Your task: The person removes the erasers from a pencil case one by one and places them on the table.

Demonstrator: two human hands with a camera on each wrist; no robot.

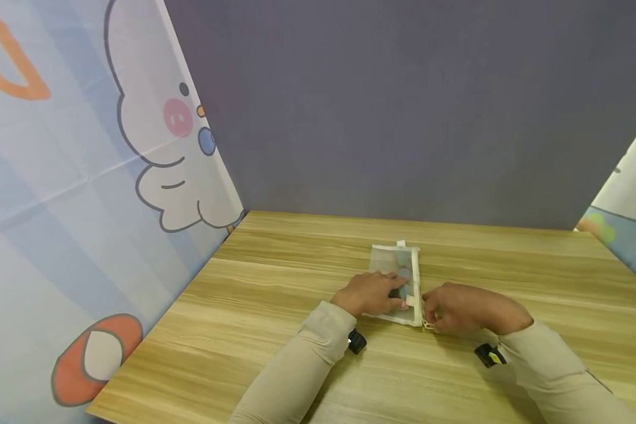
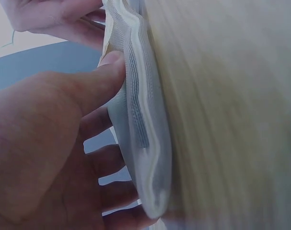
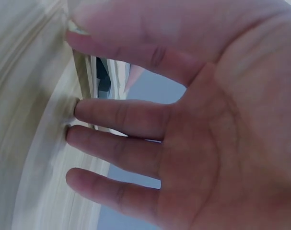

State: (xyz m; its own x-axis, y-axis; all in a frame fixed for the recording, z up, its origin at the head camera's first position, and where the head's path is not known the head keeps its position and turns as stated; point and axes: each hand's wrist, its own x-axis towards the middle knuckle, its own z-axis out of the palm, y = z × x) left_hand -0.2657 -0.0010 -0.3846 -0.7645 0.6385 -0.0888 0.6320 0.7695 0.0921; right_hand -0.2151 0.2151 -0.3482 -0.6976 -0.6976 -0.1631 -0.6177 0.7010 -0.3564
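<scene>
A see-through mesh zipper pouch (image 1: 384, 256) lies flat on the table, with its white zipper edge (image 1: 416, 271) on the right side. Something bluish-grey (image 1: 404, 275) shows through the mesh. My left hand (image 1: 371, 292) presses on the pouch with fingers spread. In the left wrist view, its thumb (image 2: 111, 64) touches the pouch beside the zipper. At the pouch's near right corner my right hand (image 1: 463, 309) pinches the zipper pull (image 1: 428, 325) between thumb and forefinger. The right wrist view shows its other fingers (image 3: 121, 117) extended, and the pinched part is mostly hidden there.
The wood-grain table (image 1: 275, 253) extends around the pouch on all sides. A plain grey panel (image 1: 403, 106) stands behind its far edge. On the left hangs a cloth (image 1: 42, 235) with cartoon prints, and another printed cloth (image 1: 630, 194) hangs at the right.
</scene>
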